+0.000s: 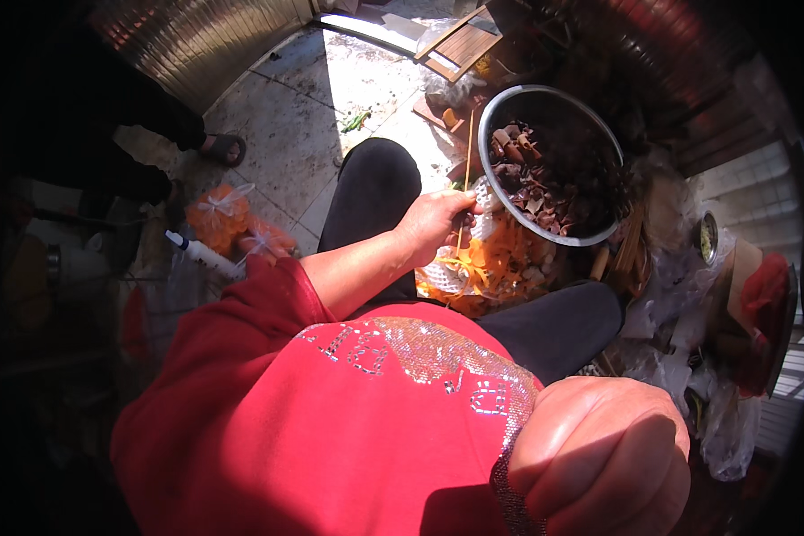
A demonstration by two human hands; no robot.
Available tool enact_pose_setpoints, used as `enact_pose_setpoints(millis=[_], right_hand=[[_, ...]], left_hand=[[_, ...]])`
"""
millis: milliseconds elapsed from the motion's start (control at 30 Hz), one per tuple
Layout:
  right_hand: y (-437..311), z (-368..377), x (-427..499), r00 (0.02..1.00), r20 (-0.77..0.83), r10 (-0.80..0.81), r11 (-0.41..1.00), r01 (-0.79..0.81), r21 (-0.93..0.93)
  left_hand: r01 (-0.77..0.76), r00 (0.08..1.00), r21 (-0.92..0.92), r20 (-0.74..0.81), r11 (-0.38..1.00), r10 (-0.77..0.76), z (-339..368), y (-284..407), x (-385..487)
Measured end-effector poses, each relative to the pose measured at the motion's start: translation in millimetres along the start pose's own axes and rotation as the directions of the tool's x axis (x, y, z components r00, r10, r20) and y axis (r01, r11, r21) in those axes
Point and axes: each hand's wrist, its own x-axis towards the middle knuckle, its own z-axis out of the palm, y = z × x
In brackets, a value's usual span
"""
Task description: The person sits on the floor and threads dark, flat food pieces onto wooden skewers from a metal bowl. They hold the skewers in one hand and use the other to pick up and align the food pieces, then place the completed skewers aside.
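Observation:
My left hand (445, 224) pinches a thin wooden skewer (469, 157), which stands nearly upright in the picture with no food seen on it. Just right of that hand is a large round metal basin (484, 144) holding dark reddish-brown pieces (532, 177), too dim to identify. Orange peel-like strips (482, 261) and white foam netting (445, 276) lie below the basin, between my knees. Very near the camera at lower right, my right hand (596, 455) is raised with its fingers curled together; whatever it may hold is hidden.
At left stand another person's dark-trousered legs (134, 141) and a sandalled foot (224, 149). Knotted plastic bags of orange items (218, 218) and a white tube (204, 256) lie nearby. A small wooden stool (459, 43) is beyond the basin; clear plastic bags (683, 288) and an open tin (708, 238) are at right.

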Motion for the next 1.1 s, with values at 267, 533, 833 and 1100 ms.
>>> enact_pose_setpoints(millis=[267,533,833,1100], right_hand=[[28.7,-16.2,-32.2,0.934,-0.349,0.077,0.992,-0.106,-0.063],[129.3,-62.9,-165.4,0.489,-0.794,0.361,0.384,-0.854,-0.352],[156.4,-59.0,-192.0,0.411,-0.83,0.377,0.041,-0.903,-0.429],[174.6,-50.6,-169.4,0.212,-0.619,0.756,0.588,-0.635,0.501]], left_hand=[[-0.013,1.0,-0.052,-0.014,0.999,0.013,-2.5,3.0,0.3],[-0.067,0.997,0.002,-0.035,0.998,0.067,-4.8,6.8,8.0],[-0.111,0.993,0.142,0.043,0.984,0.106,-0.1,-5.2,7.4],[-0.132,0.991,0.215,0.017,0.968,0.131,-2.6,-24.3,10.8]])
